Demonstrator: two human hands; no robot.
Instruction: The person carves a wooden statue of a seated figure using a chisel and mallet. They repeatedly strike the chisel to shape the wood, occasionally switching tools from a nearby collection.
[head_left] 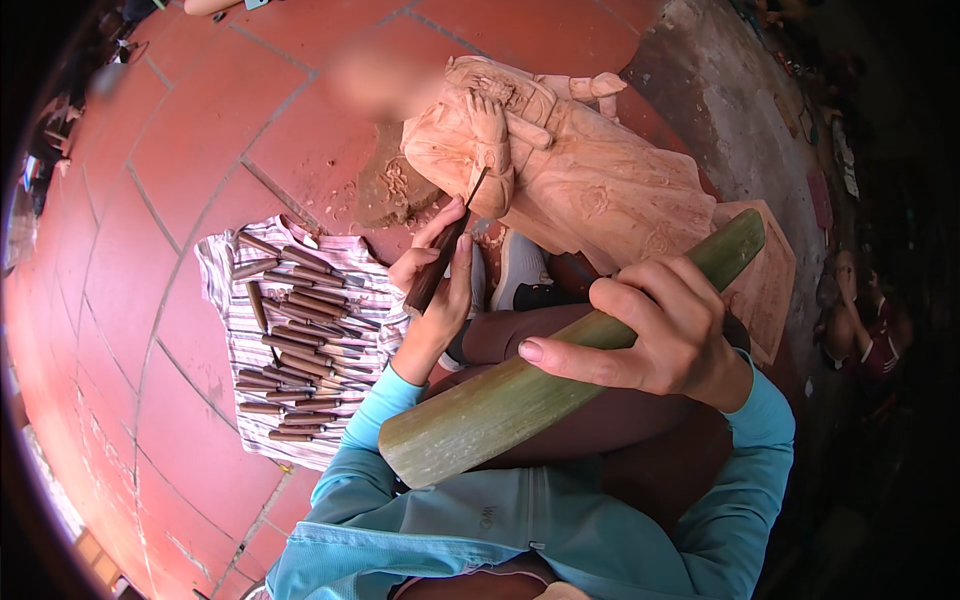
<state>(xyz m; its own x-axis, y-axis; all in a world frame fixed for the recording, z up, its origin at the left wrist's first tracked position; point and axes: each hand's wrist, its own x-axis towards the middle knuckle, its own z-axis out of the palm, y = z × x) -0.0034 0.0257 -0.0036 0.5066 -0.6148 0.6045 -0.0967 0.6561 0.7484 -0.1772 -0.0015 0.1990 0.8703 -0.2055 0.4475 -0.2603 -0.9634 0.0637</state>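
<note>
My left hand [452, 302] is closed around the dark wooden handle of a carving chisel [432, 278]. Its thin blade slants up to the sleeve of a carved wooden statue [600, 190]; whether the tip touches the wood I cannot tell. The robed figure lies on its back across the floor, one carved hand on its chest. In my right hand [668, 335] is a thick, greenish wooden club [480, 415], held slantwise above my legs. The fingers wrap over its upper part, with the thumb stretched along it.
Left of me a striped shirt [222, 300] lies spread on red floor tiles [180, 330], with several wooden-handled chisels [305, 362] on it. A rough wood piece [392, 190] and shavings lie beside the statue. My shoe [522, 268] is close under it. Another person [882, 335] is at the far right.
</note>
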